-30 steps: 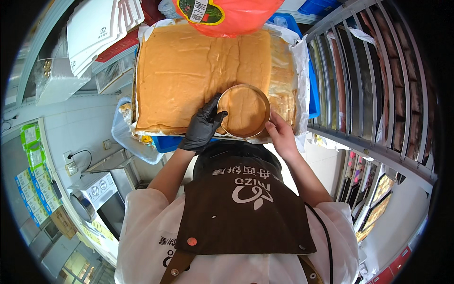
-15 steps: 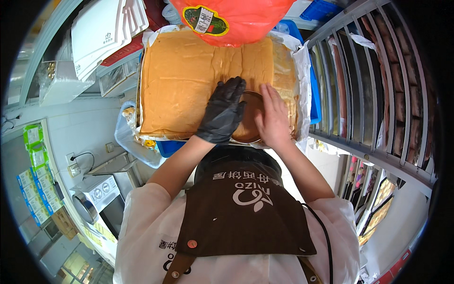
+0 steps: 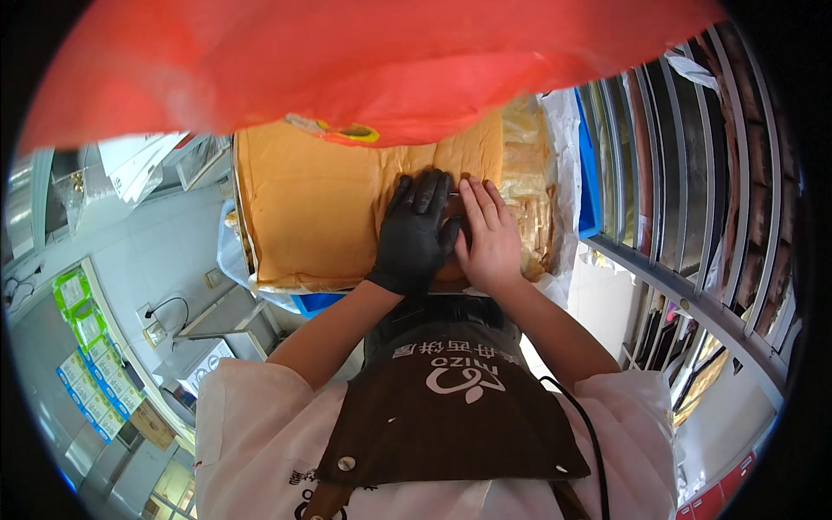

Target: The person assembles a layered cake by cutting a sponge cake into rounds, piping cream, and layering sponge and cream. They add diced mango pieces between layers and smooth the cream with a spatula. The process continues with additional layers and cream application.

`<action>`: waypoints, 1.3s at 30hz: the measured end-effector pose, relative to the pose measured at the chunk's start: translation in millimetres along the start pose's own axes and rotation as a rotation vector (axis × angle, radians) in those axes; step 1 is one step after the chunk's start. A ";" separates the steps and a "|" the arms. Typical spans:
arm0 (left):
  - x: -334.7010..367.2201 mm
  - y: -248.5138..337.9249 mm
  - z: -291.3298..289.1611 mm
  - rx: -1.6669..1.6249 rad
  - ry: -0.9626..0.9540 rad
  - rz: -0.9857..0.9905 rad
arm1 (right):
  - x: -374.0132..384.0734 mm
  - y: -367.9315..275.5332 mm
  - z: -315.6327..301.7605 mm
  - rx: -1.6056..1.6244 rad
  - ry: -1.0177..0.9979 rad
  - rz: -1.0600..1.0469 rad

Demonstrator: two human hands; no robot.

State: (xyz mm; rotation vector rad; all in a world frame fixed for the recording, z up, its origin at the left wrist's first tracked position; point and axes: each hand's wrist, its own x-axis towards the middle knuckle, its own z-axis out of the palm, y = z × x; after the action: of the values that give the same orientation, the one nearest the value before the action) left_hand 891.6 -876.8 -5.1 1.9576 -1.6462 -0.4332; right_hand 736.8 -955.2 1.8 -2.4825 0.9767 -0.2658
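A broad golden-brown sponge cake sheet (image 3: 303,208) lies on white paper in front of me. My left hand (image 3: 411,241), in a black glove, rests flat over its near right part. Beside it, my bare right hand (image 3: 491,243) lies with fingers stretched forward. Between and beneath the two hands shows a little of a round brown ring-like piece (image 3: 455,206), mostly covered by them. Both hands touch it, and neither wraps round it. To the right of the sheet, the paper (image 3: 568,173) bears pale, sticky-looking cake residue.
A large red plastic bag or cover (image 3: 347,78) hangs across the top and hides the sheet's far edge. A metal rack (image 3: 693,260) with loaded trays stands at right. A blue crate (image 3: 589,173) shows beneath the paper, and a clear tub (image 3: 232,251) sits at left.
The red bag fills far more of the top of the view. My hands have shifted forward and closer together over the round piece, hiding most of it.
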 end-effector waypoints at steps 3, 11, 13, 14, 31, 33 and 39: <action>5.5 -2.7 1.3 0.013 0.022 0.002 | 6.1 0.9 -1.0 0.009 -0.005 -0.003; 4.0 -8.5 0.6 0.010 0.035 0.040 | 7.6 -0.5 -1.9 0.016 0.015 -0.009; 5.8 -7.6 -1.5 0.012 0.034 0.041 | 8.6 1.6 -2.9 0.027 0.037 -0.028; 4.2 -6.7 -2.3 0.015 0.030 0.038 | 7.8 0.1 -4.6 0.039 0.031 -0.029; 0.3 -14.7 10.9 -0.042 0.168 0.109 | 4.2 -2.8 -11.8 0.070 0.101 -0.085; -1.6 -25.2 9.0 0.018 0.162 0.071 | 4.6 -2.4 -9.2 -0.005 0.177 -0.126; -2.4 -40.6 -30.1 0.032 -0.221 -0.100 | -11.7 14.3 -24.9 -0.094 -0.053 0.147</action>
State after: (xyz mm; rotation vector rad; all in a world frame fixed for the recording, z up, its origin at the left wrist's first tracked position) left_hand 940.6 -864.1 -5.1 2.0849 -1.7014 -0.6877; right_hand 711.3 -965.0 16.6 -2.4716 1.1677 -0.1083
